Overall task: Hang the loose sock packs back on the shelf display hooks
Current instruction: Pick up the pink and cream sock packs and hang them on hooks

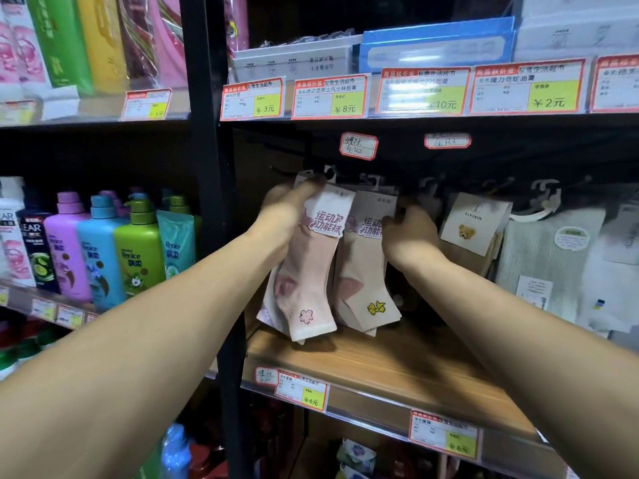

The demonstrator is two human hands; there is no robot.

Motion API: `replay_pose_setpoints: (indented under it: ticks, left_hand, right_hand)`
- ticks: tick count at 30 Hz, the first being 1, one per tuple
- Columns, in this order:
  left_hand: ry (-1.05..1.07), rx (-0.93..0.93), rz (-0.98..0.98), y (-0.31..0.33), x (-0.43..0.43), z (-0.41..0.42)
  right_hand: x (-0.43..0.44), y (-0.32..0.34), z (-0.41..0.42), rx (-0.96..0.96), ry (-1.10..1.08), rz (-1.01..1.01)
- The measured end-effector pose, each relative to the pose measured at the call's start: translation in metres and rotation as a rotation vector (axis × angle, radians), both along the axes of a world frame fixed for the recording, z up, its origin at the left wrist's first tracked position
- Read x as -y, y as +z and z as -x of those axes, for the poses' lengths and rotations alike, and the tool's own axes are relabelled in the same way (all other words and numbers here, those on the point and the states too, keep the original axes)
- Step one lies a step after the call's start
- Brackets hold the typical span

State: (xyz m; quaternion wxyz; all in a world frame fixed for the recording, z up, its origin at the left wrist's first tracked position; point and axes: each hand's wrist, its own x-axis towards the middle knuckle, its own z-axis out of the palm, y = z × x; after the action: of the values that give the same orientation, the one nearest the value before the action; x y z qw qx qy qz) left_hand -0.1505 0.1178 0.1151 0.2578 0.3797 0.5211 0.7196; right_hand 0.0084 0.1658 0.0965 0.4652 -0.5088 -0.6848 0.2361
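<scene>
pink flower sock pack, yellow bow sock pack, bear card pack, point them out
pink flower sock pack (313,271), head view, on the sock leg
yellow bow sock pack (363,271), head view, on the sock body
bear card pack (475,224), head view, on the card

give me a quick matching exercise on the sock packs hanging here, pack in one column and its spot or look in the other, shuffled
Column 1:
1. pink sock pack
2. beige sock pack
3. bear card pack

Column 2:
A. yellow flower at the toe
B. right of both hands
C. gripped near its top by the left hand

Pairs: 1-C, 2-A, 3-B
</scene>
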Motion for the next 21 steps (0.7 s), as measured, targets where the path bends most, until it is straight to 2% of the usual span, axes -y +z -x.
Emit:
replay_pose_setpoints:
  ticks: [21]
  left_hand:
    - [0.101, 0.142, 0.009, -0.011, -0.009, 0.016]
  right_hand:
    - [-0.004, -0.003, 0.002, -0.004, -0.006, -0.028]
